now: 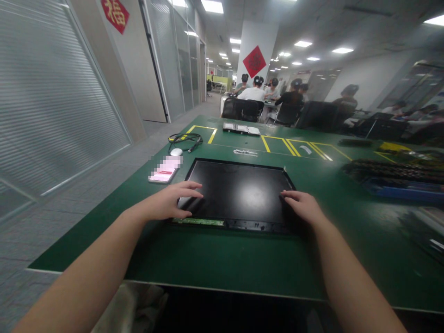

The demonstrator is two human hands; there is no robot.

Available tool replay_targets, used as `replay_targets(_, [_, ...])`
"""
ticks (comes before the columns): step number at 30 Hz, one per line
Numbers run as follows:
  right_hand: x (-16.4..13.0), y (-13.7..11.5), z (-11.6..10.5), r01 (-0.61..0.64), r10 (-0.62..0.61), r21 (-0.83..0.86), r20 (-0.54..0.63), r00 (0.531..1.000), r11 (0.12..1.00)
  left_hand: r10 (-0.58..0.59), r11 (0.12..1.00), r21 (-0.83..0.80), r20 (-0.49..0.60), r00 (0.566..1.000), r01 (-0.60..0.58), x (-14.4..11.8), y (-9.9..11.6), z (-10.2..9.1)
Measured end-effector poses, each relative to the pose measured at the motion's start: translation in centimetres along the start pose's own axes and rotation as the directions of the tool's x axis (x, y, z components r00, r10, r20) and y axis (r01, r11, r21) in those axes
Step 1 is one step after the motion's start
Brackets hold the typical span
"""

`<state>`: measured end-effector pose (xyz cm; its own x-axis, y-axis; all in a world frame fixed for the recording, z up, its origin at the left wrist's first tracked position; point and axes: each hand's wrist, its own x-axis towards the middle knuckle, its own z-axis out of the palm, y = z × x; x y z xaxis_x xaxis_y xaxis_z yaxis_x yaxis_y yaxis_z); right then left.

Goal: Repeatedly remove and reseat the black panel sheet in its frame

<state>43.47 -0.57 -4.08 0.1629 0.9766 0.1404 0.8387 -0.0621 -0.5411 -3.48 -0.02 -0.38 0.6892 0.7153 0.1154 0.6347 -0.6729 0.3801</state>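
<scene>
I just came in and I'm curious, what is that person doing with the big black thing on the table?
The person has both hands on a flat black screen panel lying on the green table. The left hand rests on its near left corner, the right hand on its near right edge. A phone and a mouse lie to the left.

views: one, head-worn.
position: above the near edge of the green table [243, 263].
facing: forward and down, along both forearms toward the far edge.
range: near; near edge close below, far edge and seated people distant.
shared: none, single view.
</scene>
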Motion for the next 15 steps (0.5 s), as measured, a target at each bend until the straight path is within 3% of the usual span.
replay_targets(6, [0.0,0.1,0.1,-0.001,0.001,0.005,-0.008,1.000,1.000,-0.018,1.000,-0.004,0.012,1.000,0.018,0.0,0.0,0.0])
replay_targets(9, [0.0,0.3,0.2,-0.017,0.017,0.011,-0.026,1.000,1.000,-0.088,0.996,-0.002,0.002,0.996,0.088,0.1,-0.2,0.1])
replay_targets(15, [0.7,1.5,0.2,0.025,-0.041,-0.085,-0.179,0.983,0.996,-0.279,0.951,0.090,-0.173,0.945,0.297,0.5,-2.1,0.9])
